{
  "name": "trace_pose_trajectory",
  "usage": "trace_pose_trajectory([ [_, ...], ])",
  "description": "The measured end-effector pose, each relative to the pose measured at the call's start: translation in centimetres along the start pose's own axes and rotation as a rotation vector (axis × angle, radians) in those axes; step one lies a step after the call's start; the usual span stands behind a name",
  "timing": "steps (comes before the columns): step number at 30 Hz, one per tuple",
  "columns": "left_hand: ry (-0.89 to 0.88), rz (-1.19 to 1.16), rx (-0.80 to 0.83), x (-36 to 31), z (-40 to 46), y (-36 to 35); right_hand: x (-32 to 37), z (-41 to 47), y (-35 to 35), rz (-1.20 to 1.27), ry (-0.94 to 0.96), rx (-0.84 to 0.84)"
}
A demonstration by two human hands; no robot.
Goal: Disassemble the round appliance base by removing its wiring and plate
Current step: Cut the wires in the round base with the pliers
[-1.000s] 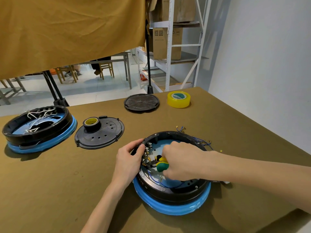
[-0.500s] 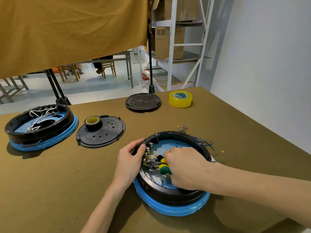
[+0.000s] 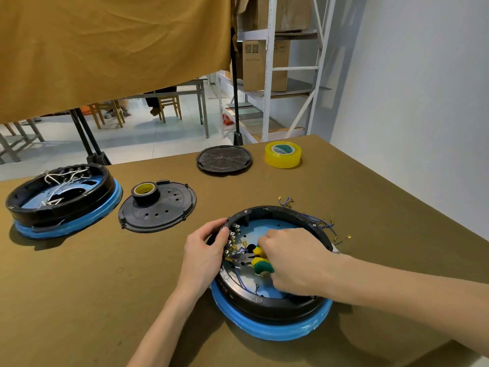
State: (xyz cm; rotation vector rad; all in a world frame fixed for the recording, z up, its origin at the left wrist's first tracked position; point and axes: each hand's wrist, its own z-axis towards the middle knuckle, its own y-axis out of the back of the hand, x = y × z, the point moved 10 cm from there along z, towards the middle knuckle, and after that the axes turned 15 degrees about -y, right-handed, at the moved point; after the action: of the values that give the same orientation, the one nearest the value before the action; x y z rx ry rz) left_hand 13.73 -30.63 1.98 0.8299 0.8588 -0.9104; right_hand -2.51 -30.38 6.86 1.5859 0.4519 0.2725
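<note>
Right hand [image 3: 296, 260] grips pliers [image 3: 251, 260], nose shifted left onto terminal row [image 3: 232, 242] | left hand [image 3: 205, 250] still clamps rim of round base [image 3: 270, 303] near desk [image 3: 79, 300] front | blue wires [image 3: 240, 280] partly out, plate not yet freed

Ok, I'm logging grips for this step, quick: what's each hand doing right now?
Left hand: fingers curled over the rim of the round base, holding it.
Right hand: gripping the pliers inside the base.
</note>
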Motion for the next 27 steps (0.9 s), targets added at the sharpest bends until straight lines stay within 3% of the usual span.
trace_pose_trajectory([
  [4,-0.012,0.0,0.001,-0.05,-0.01,-0.03,-0.65,0.31,0.02,0.103,-0.058,0.102],
  [7,-0.021,0.007,0.004,-0.13,0.08,-0.03,-0.01,0.09,0.55,0.032,-0.034,0.028],
  [10,-0.023,0.003,0.008,0.0,0.2,-0.04,-0.33,0.15,0.51,0.099,-0.061,0.092],
  [27,-0.023,0.022,0.017,-0.08,0.14,-0.05,-0.24,0.0,0.58,0.09,-0.073,0.114],
])
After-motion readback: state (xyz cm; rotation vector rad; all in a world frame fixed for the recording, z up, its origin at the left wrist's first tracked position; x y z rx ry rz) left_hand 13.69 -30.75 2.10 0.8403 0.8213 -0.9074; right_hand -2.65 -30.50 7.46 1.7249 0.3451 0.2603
